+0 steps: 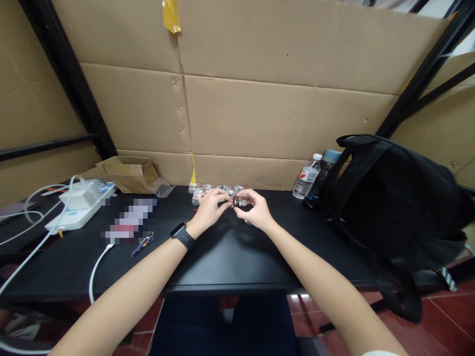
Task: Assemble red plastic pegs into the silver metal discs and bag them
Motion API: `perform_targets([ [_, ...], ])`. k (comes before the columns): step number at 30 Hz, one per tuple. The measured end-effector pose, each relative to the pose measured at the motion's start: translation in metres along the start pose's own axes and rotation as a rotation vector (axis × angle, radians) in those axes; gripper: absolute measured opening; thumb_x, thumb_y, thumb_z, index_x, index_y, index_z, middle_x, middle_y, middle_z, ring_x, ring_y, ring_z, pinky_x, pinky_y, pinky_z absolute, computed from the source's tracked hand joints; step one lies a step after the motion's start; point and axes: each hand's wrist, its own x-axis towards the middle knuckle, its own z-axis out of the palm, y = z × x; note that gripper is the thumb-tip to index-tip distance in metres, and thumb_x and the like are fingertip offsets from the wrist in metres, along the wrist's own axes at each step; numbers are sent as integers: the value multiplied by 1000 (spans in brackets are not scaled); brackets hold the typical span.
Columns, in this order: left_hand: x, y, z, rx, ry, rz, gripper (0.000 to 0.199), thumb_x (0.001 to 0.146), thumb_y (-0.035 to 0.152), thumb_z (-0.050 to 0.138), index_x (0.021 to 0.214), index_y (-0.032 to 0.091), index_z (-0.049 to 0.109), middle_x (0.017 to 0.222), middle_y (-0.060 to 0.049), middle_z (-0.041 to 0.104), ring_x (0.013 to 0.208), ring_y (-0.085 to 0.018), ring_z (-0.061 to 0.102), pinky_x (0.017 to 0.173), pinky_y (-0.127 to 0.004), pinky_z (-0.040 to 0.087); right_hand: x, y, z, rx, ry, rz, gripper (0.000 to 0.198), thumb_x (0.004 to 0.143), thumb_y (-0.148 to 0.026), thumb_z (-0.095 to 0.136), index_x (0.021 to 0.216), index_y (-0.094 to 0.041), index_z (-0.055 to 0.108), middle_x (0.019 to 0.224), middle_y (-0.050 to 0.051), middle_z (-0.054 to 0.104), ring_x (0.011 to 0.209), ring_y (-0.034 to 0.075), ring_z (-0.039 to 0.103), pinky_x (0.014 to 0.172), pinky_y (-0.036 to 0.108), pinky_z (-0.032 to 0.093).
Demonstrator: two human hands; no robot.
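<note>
The right hand (259,211) has a small round dark-brown piece (236,201) pinched between thumb and fingers, above the black tabletop (230,264). The left hand (210,208) brings thumb and fingertips nearly together at its left side; whether they grip anything, I cannot tell. Just behind lie clear plastic packets (196,194), near the cardboard wall (237,118) at the back edge. Toward the front edge, a stretch of tabletop lies between the forearms. The black backpack (393,202) bounds the right side; the keychain (142,245) lies left, well apart
</note>
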Motion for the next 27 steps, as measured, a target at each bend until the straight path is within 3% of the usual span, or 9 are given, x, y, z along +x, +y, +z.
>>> perform_targets([
  [10,-5,8,4,48,160,38,15,93,31,64,92,28,78,130,-8,61,126,-30,49,104,-50,34,-1,1,3,82,-8,1,34,74,-29,75,106,-24,65,105,5,73,99,23,72,80,32,59],
  [15,-5,6,7,76,175,47,13,92,30,65,90,28,78,128,-8,62,126,-32,46,105,-51,34,-1,5,4,114,-21,26,34,73,-31,78,104,-24,65,107,5,73,99,23,73,80,33,60],
  [21,-4,2,8,100,176,74,13,92,30,65,87,27,78,126,-7,63,125,-31,46,104,-50,34,1,10,5,218,-24,124,31,70,-44,84,86,-22,68,107,8,72,94,23,73,76,32,62],
  [27,-5,0,9,164,127,125,14,93,27,64,91,27,77,127,-8,64,125,-32,47,100,-51,32,1,21,10,346,-29,217,33,66,-43,88,82,-20,70,102,7,75,90,22,75,87,38,62],
])
